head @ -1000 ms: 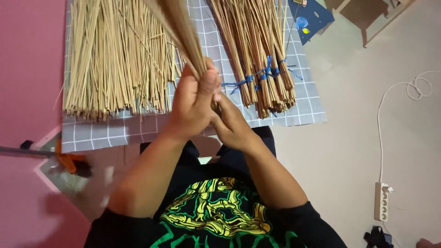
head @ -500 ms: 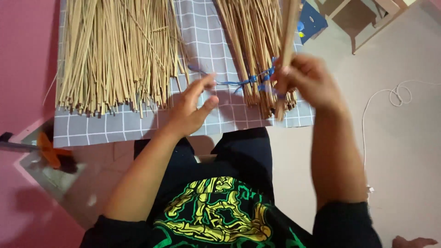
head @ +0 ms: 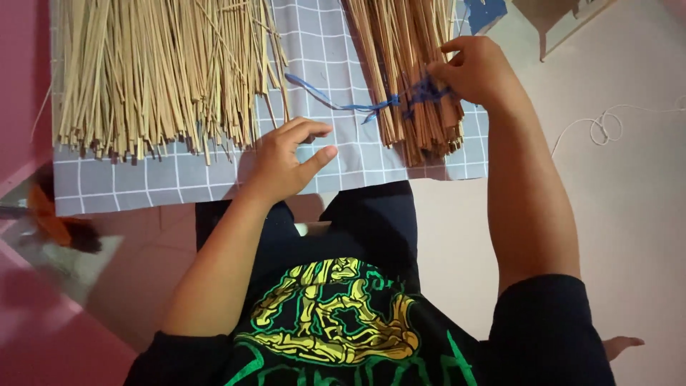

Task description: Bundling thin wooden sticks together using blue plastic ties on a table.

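My right hand [head: 477,71] lies on a pile of tied stick bundles [head: 407,64] at the right of a grey checked cloth [head: 357,161]. Its fingers are closed on a bundle where the blue string [head: 421,93] binds it. A loose end of blue string [head: 325,99] trails left across the cloth. My left hand [head: 286,159] rests on the cloth between the two piles, fingers curled and apart, holding nothing. A wide loose pile of pale sticks [head: 157,71] spreads to its left.
An orange-handled tool [head: 50,223] lies on the floor at the left. A white cord [head: 606,129] coils on the floor at the right. A blue object [head: 487,11] and a wooden piece [head: 564,21] sit at the top right.
My hands parted. The right hand carried a bundle of sticks rightward and laid it on the tied pile. The left hand dropped to the cloth, empty.
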